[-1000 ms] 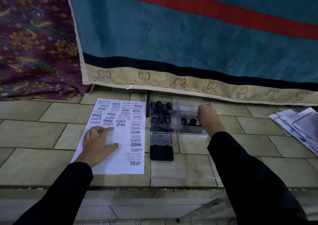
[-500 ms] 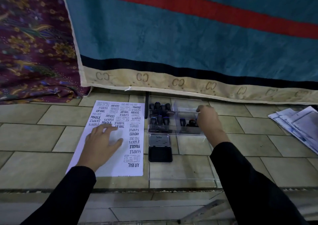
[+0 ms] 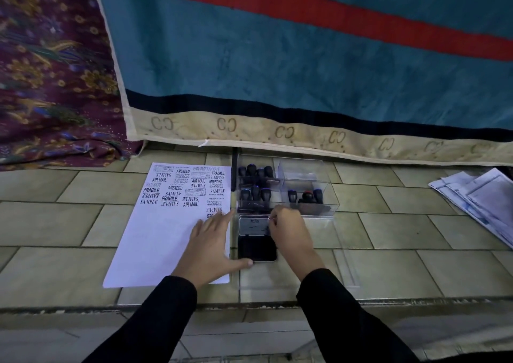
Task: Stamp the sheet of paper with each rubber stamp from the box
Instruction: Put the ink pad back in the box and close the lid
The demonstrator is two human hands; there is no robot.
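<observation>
The white sheet of paper (image 3: 155, 237) lies on the tiled floor, its far part covered with black stamp prints. My left hand (image 3: 211, 240) presses flat on the sheet's right edge, the thumb touching the open black ink pad (image 3: 255, 248). My right hand (image 3: 290, 230) hovers over the pad's right side with its fingers curled on a rubber stamp that is almost wholly hidden. Just beyond stands the clear compartment box (image 3: 319, 210), which holds several black-handled stamps (image 3: 256, 176) on the left and three more (image 3: 305, 196) at the front right.
The box's clear lid (image 3: 305, 279) lies flat to the right of the pad, near me. A teal and red blanket (image 3: 305, 57) hangs behind, next to patterned purple cloth (image 3: 50, 71). Loose papers (image 3: 477, 196) lie at the right. The floor's ledge (image 3: 83, 307) runs below my arms.
My right hand has come out of the box's right compartment to the ink pad. My left hand slid right across the sheet to its right edge.
</observation>
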